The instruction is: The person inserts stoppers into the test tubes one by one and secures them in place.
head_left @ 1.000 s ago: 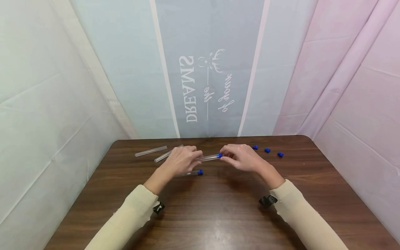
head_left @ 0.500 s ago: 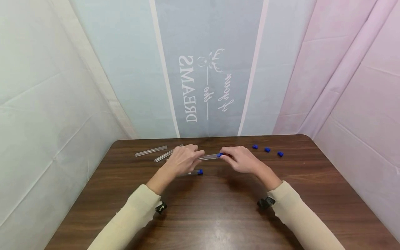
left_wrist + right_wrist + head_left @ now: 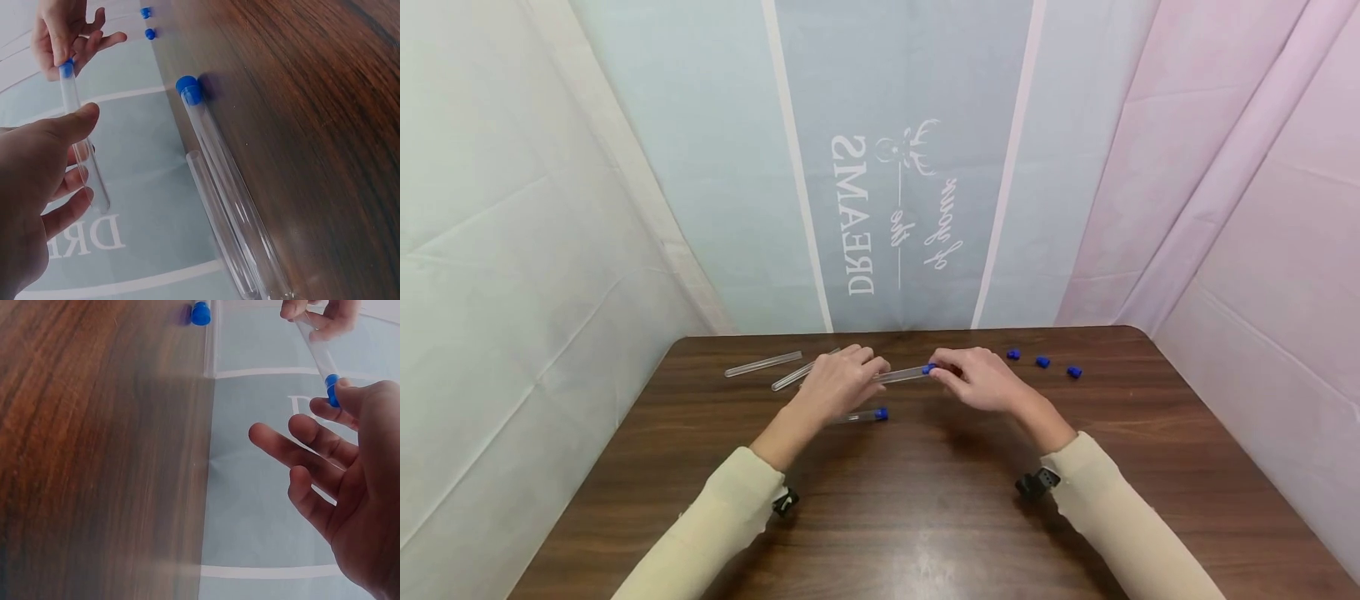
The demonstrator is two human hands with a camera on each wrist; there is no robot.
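Observation:
My left hand [image 3: 842, 383] grips a clear test tube [image 3: 902, 375] around its body, its thumb and fingers on opposite sides in the left wrist view. At the tube's right end, the thumb and index finger of my right hand [image 3: 977, 379] pinch a blue cap [image 3: 332, 390], which sits in the tube's mouth. The right hand's other fingers are spread away from the tube. On the table below the left hand lies another test tube [image 3: 222, 162] with a blue cap [image 3: 189, 87] on it. An uncapped tube [image 3: 219, 219] lies beside that one in the left wrist view.
Two uncapped test tubes, a left one [image 3: 763, 364] and one partly behind the left hand [image 3: 793, 375], lie on the wooden table [image 3: 910, 517]. Three loose blue caps [image 3: 1042, 362] lie to the right. A printed cloth [image 3: 902, 83] hangs behind the table's far edge.
The hands stay nearly in place, holding the tube and cap together. The tube's right end tilts up very slightly. The tubes and caps on the table have not moved.

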